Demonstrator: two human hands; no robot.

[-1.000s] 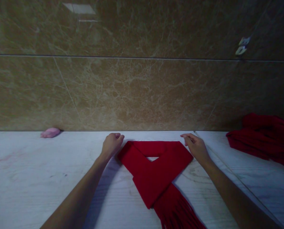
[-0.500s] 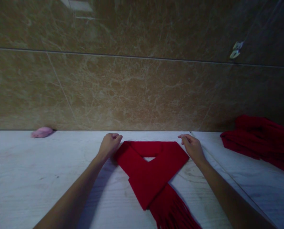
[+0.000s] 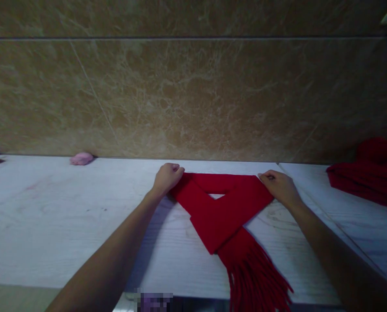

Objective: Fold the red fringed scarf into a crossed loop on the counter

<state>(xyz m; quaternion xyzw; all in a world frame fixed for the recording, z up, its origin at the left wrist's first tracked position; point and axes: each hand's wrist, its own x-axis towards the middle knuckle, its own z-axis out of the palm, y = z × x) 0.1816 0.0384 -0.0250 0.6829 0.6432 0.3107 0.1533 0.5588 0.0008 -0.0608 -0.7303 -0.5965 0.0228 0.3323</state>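
A red fringed scarf (image 3: 222,221) lies folded on the white wood-grain table, its two ends crossed below a straight top band with a small gap in the middle. Loose fringe (image 3: 261,277) hangs toward the near edge. My left hand (image 3: 168,178) is closed at the scarf's upper left corner, thumb and fingers pressed together on it. At the upper right corner, my right hand (image 3: 279,186) pinches the fold between thumb and forefinger. Parts of both corners are covered by the fingers.
Another heap of red cloth (image 3: 369,177) lies at the right by the brown marbled wall (image 3: 180,99). A small pink object (image 3: 82,158) rests against the wall at left. A seam (image 3: 330,219) runs across the white table (image 3: 50,225) on the right.
My view has tilted down and shifted left, showing the table's near edge. My right fingers have come from beside the scarf onto its upper right corner; my left hand has closed in on the left corner.
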